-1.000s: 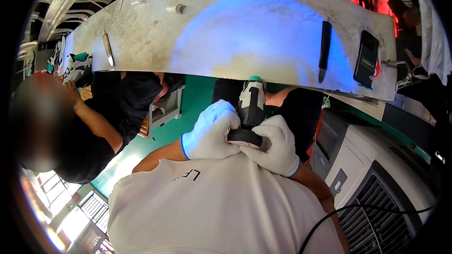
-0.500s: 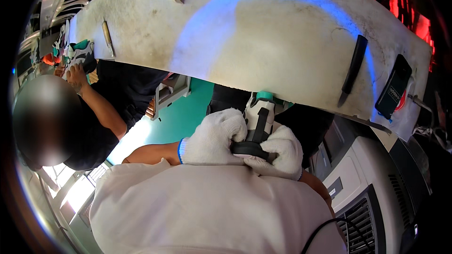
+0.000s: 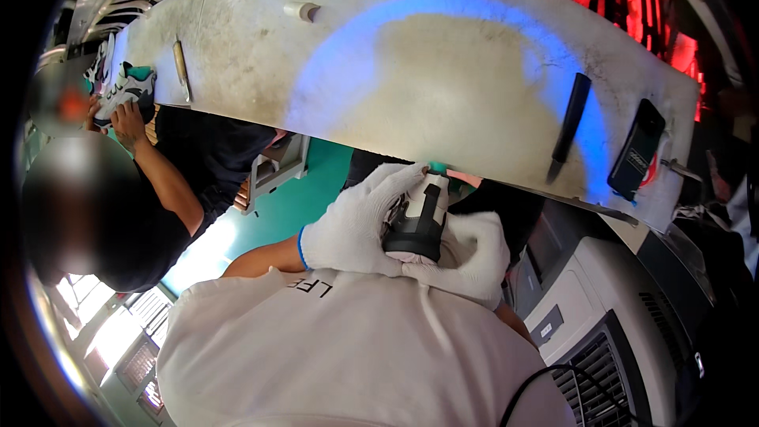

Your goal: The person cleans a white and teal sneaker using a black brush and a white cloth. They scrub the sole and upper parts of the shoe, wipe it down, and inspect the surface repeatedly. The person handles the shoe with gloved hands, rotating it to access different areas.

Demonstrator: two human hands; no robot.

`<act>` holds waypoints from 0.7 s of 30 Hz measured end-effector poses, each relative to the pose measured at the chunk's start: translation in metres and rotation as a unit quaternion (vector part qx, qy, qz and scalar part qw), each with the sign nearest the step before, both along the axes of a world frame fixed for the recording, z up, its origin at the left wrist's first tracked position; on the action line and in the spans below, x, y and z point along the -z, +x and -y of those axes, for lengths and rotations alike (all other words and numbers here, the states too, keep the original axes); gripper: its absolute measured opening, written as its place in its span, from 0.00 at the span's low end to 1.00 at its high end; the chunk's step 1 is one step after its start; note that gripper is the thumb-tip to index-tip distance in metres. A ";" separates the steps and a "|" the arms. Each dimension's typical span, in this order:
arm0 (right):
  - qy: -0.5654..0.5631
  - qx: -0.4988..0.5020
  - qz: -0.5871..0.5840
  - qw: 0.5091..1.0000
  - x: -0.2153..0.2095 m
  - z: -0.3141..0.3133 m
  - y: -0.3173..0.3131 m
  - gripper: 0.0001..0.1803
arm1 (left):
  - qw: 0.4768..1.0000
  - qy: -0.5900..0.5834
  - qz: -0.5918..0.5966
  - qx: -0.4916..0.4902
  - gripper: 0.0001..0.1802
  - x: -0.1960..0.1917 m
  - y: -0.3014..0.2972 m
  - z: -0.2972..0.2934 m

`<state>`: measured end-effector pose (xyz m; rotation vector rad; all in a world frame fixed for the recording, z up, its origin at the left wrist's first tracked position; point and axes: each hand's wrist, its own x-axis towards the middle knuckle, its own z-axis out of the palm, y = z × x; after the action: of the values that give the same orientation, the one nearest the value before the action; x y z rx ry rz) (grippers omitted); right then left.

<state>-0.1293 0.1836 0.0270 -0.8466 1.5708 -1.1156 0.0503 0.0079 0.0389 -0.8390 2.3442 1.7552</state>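
Note:
A white and black shoe (image 3: 416,231) with a teal lining is held close to my chest, just below the table's near edge. My left hand (image 3: 348,225), in a white knitted glove with a blue cuff, wraps its left side, fingers reaching forward toward the teal end. On the other side, my right hand (image 3: 478,257), gloved the same way, curls its fingers against the near end of the shoe. The glove covers part of the shoe's left flank, and its underside is hidden.
On the pale table (image 3: 443,87) lie a black-handled blade (image 3: 571,122), a dark phone (image 3: 637,150), a wooden-handled tool (image 3: 181,67) and a small white roll (image 3: 300,11). At left, a co-worker's hand (image 3: 126,122) holds another shoe (image 3: 130,95). A pale machine (image 3: 581,285) stands at right.
The shoe has turned in my grip, with its black near end tipped up into view. My left hand has slid forward along it, and my right fingers have shifted.

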 end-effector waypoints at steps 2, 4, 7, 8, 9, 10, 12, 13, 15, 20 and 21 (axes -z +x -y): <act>-0.039 0.142 0.076 0.986 0.001 0.006 0.025 0.53 | 0.999 -0.019 -0.046 0.000 0.65 0.008 0.006 -0.004; -0.016 0.061 0.149 0.987 0.009 0.003 0.019 0.70 | 0.994 -0.031 -0.104 -0.009 0.65 0.020 0.010 -0.011; -0.069 0.020 0.035 0.997 0.001 -0.006 0.019 0.69 | 0.983 -0.080 -0.162 -0.036 0.64 0.008 0.010 -0.026; -0.047 0.049 0.101 0.993 -0.033 -0.004 0.018 0.69 | 0.970 -0.111 -0.211 -0.035 0.64 -0.011 0.010 -0.030; -0.087 0.039 0.070 0.993 -0.057 -0.007 0.017 0.69 | 0.956 -0.136 -0.259 -0.034 0.64 -0.034 0.010 -0.031; -0.123 0.010 0.038 0.992 -0.079 -0.009 0.015 0.70 | 0.941 -0.156 -0.300 -0.031 0.64 -0.053 0.013 -0.035; -0.179 -0.026 -0.008 0.983 -0.109 -0.009 0.012 0.70 | 0.888 -0.223 -0.402 -0.025 0.67 -0.072 0.014 -0.038; -0.198 -0.034 -0.025 0.979 -0.116 -0.007 0.011 0.70 | 0.868 -0.250 -0.428 -0.032 0.67 -0.072 0.008 -0.036; -0.198 0.009 -0.015 0.980 -0.099 -0.005 0.008 0.69 | 0.842 -0.326 -0.430 -0.025 0.67 -0.060 -0.008 -0.025; -0.257 0.040 0.141 0.955 -0.066 -0.018 0.009 0.76 | 0.862 -0.316 -0.393 -0.056 0.68 -0.042 -0.009 -0.046; -0.255 0.047 0.144 0.955 -0.059 -0.017 0.008 0.77 | 0.870 -0.305 -0.383 -0.051 0.68 -0.044 -0.007 -0.050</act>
<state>-0.1216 0.2003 0.0860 -0.8948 1.1020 -1.6737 0.0434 0.0582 0.0826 -0.3041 3.5502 1.5664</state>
